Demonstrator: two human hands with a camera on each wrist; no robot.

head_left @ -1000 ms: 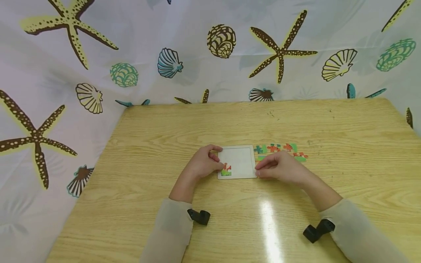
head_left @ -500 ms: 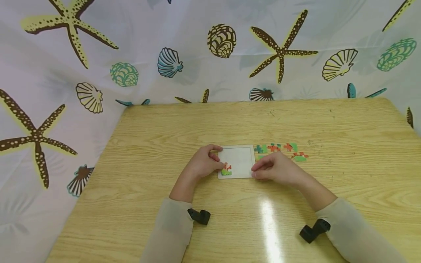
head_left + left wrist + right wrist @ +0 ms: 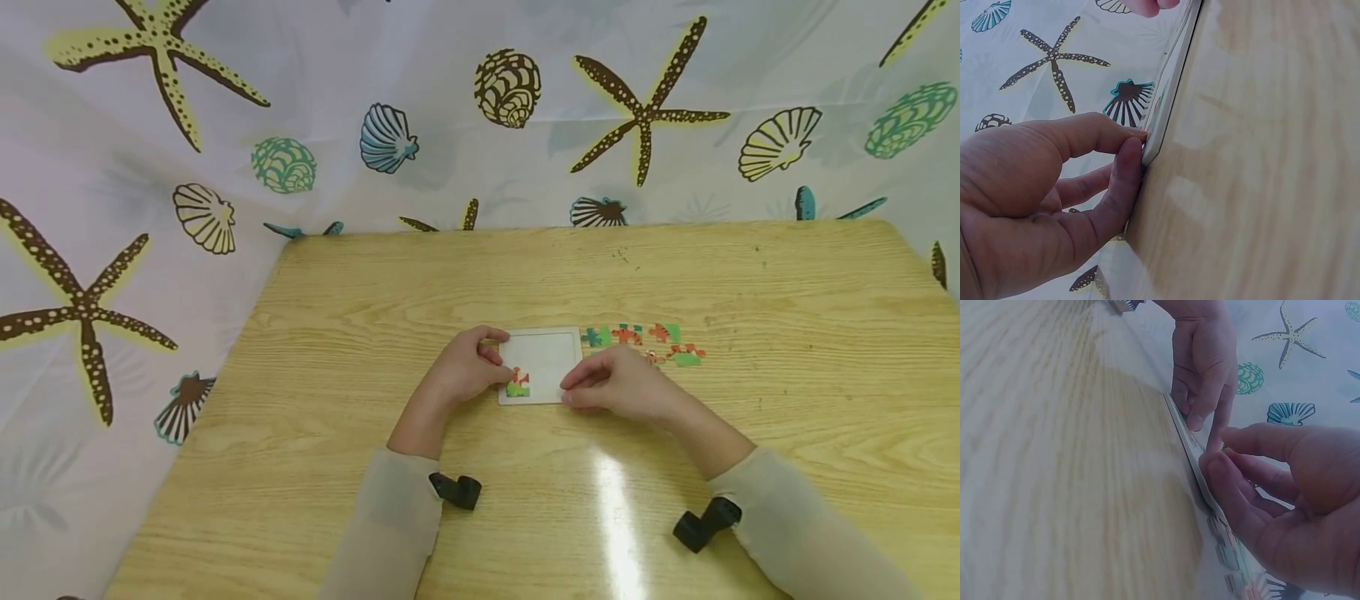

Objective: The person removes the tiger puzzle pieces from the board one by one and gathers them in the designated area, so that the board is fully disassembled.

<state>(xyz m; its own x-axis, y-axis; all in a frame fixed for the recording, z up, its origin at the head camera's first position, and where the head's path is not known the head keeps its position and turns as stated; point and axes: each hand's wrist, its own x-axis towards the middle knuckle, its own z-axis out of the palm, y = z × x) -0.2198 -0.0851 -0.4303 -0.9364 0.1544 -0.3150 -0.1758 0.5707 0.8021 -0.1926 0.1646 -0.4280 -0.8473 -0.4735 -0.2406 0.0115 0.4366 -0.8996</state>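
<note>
A white puzzle tray [image 3: 546,350] with a thin raised border lies flat on the table. One red and green puzzle piece [image 3: 517,389] sits in its near left corner. My left hand [image 3: 468,371] holds the tray by its left side, thumb beside that piece and index finger at the far left corner. Over the tray's near right part, my right hand [image 3: 624,385] pinches a small puzzle piece [image 3: 1224,447] between thumb and fingertips. Only a sliver of green shows there; its picture is hidden by the fingers.
Several loose puzzle pieces [image 3: 627,335] in orange, green and teal lie right of the tray, partly behind my right hand. The wooden table [image 3: 360,317] reaches back to a cloth [image 3: 442,100] printed with starfish and shells.
My right hand has moved left, from the tray's right border to over its inside, uncovering more of the loose pieces. My left hand stays on the tray's left side.
</note>
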